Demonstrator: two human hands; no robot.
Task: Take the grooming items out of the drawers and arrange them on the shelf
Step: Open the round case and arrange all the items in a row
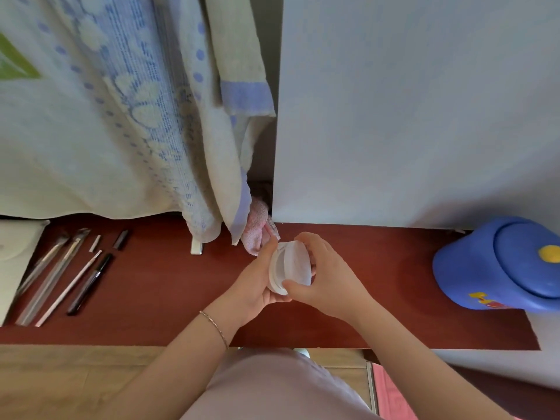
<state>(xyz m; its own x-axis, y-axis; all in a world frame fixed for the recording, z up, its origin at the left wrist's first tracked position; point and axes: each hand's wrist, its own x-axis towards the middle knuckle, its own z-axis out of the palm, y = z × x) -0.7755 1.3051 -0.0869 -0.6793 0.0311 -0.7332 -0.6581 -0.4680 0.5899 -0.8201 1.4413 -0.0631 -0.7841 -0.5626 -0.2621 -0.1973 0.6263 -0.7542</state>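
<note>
Small round white plastic jar — held above the red-brown shelf, centre. Left hand grips its lid rim; right hand cups the body. Likely light, rigid, smooth — hold by the sides.

Shelf: I log brushes at left end, lidded tub at right end, towels hanging behind.
</note>
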